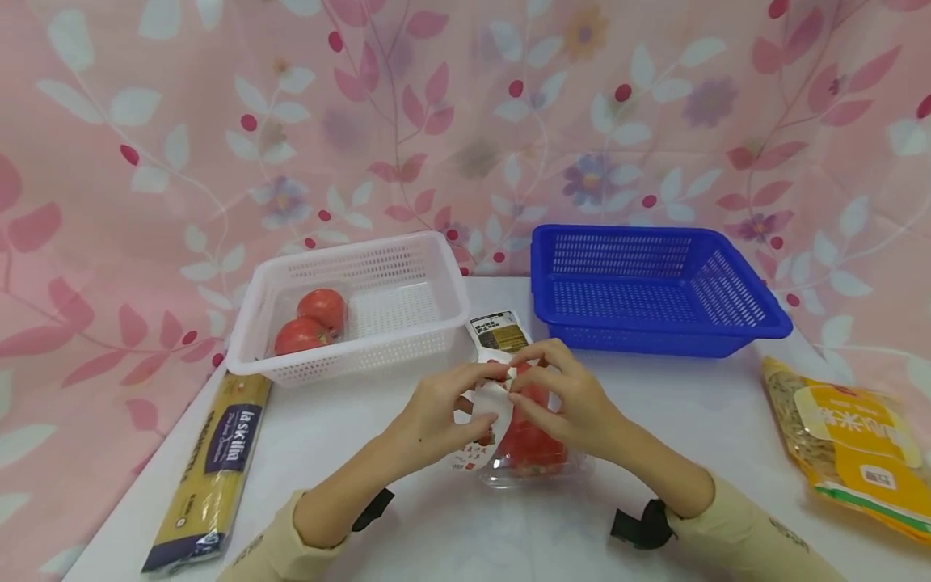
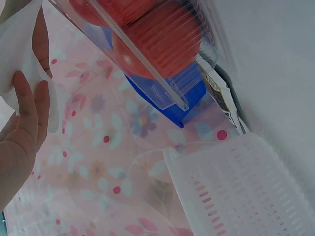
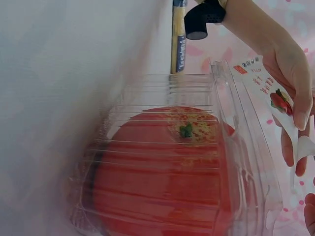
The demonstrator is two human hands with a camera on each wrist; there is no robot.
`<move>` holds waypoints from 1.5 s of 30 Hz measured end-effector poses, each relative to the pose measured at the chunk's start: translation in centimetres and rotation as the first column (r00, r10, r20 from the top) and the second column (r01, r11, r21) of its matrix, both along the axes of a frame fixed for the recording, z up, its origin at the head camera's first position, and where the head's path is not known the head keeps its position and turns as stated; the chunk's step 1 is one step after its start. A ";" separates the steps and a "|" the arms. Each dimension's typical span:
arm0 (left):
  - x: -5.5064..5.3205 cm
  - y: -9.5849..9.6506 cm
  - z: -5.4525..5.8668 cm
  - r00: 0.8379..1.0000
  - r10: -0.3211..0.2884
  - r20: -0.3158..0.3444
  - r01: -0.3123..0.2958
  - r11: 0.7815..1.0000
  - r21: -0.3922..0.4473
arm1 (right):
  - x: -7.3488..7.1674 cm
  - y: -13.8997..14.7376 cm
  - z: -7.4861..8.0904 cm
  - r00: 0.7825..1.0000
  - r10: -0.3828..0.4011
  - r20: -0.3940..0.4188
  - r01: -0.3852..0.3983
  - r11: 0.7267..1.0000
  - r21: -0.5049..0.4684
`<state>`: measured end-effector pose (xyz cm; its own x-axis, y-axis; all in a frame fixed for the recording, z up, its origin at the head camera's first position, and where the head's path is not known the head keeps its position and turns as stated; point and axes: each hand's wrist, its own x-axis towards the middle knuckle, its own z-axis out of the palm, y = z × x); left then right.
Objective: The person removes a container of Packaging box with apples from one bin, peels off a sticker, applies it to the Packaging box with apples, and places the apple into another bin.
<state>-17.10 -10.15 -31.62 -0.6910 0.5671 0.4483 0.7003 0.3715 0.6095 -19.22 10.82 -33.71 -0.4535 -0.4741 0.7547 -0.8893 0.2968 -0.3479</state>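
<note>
Between both hands hangs a white paper label (image 1: 496,408) printed with strawberry-like red fruit and small characters. My left hand (image 1: 436,412) pinches one side of it; in the right wrist view the left thumb lies on its printed face. At its upper edge, the fingertips of my right hand (image 1: 570,396) pinch the paper. Right behind and below the label, a clear plastic box (image 3: 246,162) with tomatoes (image 3: 157,177) stands on the table. The label partly covers this box in the head view. In the left wrist view, left fingers (image 2: 27,105) bend against the white paper.
A white basket (image 1: 364,343) holding two tomatoes (image 1: 322,309) is at back left. The blue basket (image 1: 647,339) stands back right, with a flat labelled packet (image 1: 500,330) between the baskets. Spaghetti (image 1: 211,477) lies at left, a yellow grain bag (image 1: 851,444) at right.
</note>
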 end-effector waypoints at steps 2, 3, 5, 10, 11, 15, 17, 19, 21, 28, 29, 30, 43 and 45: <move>0.0 0.0 0.0 1.000 0.005 0.028 -0.005 1.000 0.005 | -0.2 0.1 0.2 1.000 -0.002 -0.006 0.002 1.000 -0.013; -0.1 0.0 0.0 0.999 0.009 0.040 -0.009 1.000 0.007 | -0.3 0.2 0.4 1.000 -0.006 -0.008 0.006 1.000 -0.020; -0.1 -0.1 0.0 0.998 0.015 0.065 -0.016 1.000 0.012 | -0.4 0.3 0.7 1.000 -0.015 0.002 0.015 0.999 -0.030; -0.1 -0.4 -0.1 0.994 0.020 0.106 -0.024 0.999 0.032 | -0.5 0.8 1.5 0.997 -0.047 0.060 0.050 0.998 -0.042; 0.0 -0.4 -0.1 0.992 0.018 0.124 -0.023 0.999 0.039 | -0.5 0.9 1.6 0.997 -0.050 0.066 0.053 0.997 -0.048; 0.2 -0.7 -0.2 0.981 0.017 0.192 -0.028 0.998 0.057 | -0.6 1.3 1.8 0.995 -0.060 0.083 0.067 0.995 -0.077; 0.3 -0.7 -0.3 0.978 0.016 0.206 -0.029 0.998 0.061 | -0.7 1.6 1.9 0.995 -0.065 0.082 0.073 0.993 -0.094; 0.3 -0.8 -0.4 0.982 0.026 0.186 -0.036 0.998 0.055 | -0.9 1.8 1.9 0.995 -0.066 0.078 0.074 0.991 -0.108; 0.4 -0.8 -0.5 0.987 0.039 0.155 -0.048 0.998 0.050 | -1.2 1.9 1.9 0.995 -0.067 0.076 0.076 0.990 -0.119; 1.4 -0.8 -0.6 0.993 0.108 0.052 -0.112 0.990 0.083 | -1.8 2.2 1.9 0.990 -0.092 0.105 0.107 0.985 -0.138; 1.6 -0.9 -0.5 0.993 0.110 0.030 -0.112 0.989 0.092 | -1.8 2.2 1.9 0.989 -0.097 0.111 0.112 0.984 -0.137; 1.7 -0.9 -0.5 0.994 0.111 0.004 -0.111 0.989 0.099 | -1.8 2.3 1.9 0.988 -0.101 0.117 0.117 0.984 -0.135; 1.1 -3.2 -1.1 0.982 0.182 -0.053 -0.179 0.982 0.054 | -1.4 2.9 0.7 0.982 -0.176 0.066 0.179 0.982 -0.054; 1.0 -3.6 -1.2 0.980 0.197 -0.040 -0.196 0.980 0.041 | -1.3 3.0 0.4 0.981 -0.190 0.043 0.191 0.981 -0.021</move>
<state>-16.15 -13.78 -32.79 -0.7665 0.4049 0.4985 0.6423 0.4827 0.5954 -20.54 13.84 -33.27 -0.5641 -0.3577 0.7442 -0.8023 0.4504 -0.3917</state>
